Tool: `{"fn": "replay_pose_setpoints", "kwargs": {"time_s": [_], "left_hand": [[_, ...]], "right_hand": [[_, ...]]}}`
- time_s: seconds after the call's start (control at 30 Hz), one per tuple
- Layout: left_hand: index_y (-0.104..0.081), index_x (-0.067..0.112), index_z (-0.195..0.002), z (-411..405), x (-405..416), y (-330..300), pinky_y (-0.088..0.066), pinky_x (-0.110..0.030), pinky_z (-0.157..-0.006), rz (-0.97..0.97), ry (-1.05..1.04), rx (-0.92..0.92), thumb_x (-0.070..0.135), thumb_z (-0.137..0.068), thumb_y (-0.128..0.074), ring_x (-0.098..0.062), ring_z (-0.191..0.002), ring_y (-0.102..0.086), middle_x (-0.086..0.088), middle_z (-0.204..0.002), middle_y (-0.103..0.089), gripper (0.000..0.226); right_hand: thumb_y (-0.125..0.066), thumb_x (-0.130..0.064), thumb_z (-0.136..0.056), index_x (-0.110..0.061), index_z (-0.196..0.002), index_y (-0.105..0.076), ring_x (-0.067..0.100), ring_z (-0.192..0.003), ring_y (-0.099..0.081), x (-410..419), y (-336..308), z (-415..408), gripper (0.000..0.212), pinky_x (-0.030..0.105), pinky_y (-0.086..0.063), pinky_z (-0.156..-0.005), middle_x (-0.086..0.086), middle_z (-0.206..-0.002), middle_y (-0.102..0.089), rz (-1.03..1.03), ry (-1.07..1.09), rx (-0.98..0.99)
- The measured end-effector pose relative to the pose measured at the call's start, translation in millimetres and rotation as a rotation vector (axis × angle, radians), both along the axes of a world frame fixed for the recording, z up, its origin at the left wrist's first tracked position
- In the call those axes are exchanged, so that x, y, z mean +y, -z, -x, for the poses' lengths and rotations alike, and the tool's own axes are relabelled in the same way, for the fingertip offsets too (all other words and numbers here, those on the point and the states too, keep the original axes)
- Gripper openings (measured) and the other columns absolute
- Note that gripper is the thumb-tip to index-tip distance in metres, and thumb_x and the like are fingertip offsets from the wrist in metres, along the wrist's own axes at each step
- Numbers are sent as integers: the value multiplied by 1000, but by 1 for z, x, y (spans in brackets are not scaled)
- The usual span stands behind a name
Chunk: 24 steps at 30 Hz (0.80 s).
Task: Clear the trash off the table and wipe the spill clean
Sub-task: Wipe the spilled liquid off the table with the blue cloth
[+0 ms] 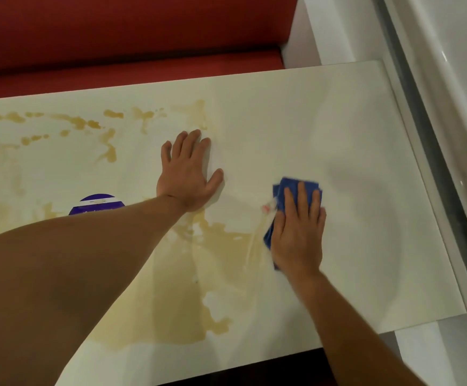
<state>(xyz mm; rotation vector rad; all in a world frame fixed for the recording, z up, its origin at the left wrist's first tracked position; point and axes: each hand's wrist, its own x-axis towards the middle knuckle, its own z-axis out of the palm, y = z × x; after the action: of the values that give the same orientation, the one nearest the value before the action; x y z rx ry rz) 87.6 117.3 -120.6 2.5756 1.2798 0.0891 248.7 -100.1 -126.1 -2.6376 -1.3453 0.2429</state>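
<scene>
The white table [338, 135] fills most of the view, and behind its far edge there is a red bench seat [115, 37]; along the right side runs a white wall panel [449, 79] with a grey strip. On the table a big yellow-brown spill [176, 288] covers the near middle part, and it continues as thinner smears and separate drops toward the far left edge. The right part of the table surface looks free of the liquid. The left forearm crosses the picture from the lower left, and the left hand [189, 174] lies flat on the table, palm down, with fingers straight and a little spread; it holds nothing. The right hand [300, 232] presses down on a blue cloth [285, 192] with straight fingers, just at the right border of the spill; the cloth shows beyond the fingertips and on the left side of the hand. Just beside the cloth, on its left, there is a small pink-white thing [268, 207], too blurred to tell what it is. A round purple sticker or lid [98, 203] is seen on the table, partly hidden behind the left forearm.
</scene>
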Motion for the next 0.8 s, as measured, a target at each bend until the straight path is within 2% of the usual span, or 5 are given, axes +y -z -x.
{"fn": "replay_pose_setpoints", "kwargs": {"time_s": [0.1, 0.2, 0.4, 0.57, 0.8], "left_hand": [[-35, 20, -150, 0, 0, 0, -11, -56, -122, 2, -6, -11, 62, -92, -40, -30, -153, -14, -6, -163, -25, 73], [-35, 20, -150, 1, 1, -1, -12, -56, -122, -1, -1, -7, 63, -92, -40, -30, -152, -14, -6, -163, -25, 72], [-34, 20, -150, 1, 1, -3, -11, -56, -123, 8, 0, 0, 63, -92, -38, -30, -153, -13, -6, -164, -24, 73], [-32, 19, -153, 1, 1, -6, -9, -56, -124, 8, -5, 29, 63, -93, -37, -30, -154, -11, -6, -165, -21, 75], [-30, 19, -155, 0, 1, -5, -7, -55, -124, 17, -4, 43, 62, -94, -38, -29, -155, -9, -5, -167, -18, 75]], "right_hand": [[-25, -34, -107, -16, -157, -36, 39, -155, -14, 51, 3, -43, 53, 57, -22, -121, 11, -167, -25, -18, 87, 7], [-24, -33, -108, -14, -158, -34, 40, -155, -14, 68, 6, -57, 54, 57, -22, -122, 13, -168, -23, -14, 114, 4], [-20, -37, -109, -15, -160, -30, 37, -157, -9, -3, 0, 11, 56, 54, -21, -123, 10, -170, -16, 12, 20, 1], [-31, -31, -108, -12, -157, -37, 40, -156, -13, -68, -2, 75, 53, 59, -27, -120, 14, -168, -20, 25, -78, 16], [-30, -32, -107, -15, -158, -36, 38, -157, -10, -6, -6, 39, 54, 58, -22, -122, 11, -169, -20, 48, -84, 31]]}}
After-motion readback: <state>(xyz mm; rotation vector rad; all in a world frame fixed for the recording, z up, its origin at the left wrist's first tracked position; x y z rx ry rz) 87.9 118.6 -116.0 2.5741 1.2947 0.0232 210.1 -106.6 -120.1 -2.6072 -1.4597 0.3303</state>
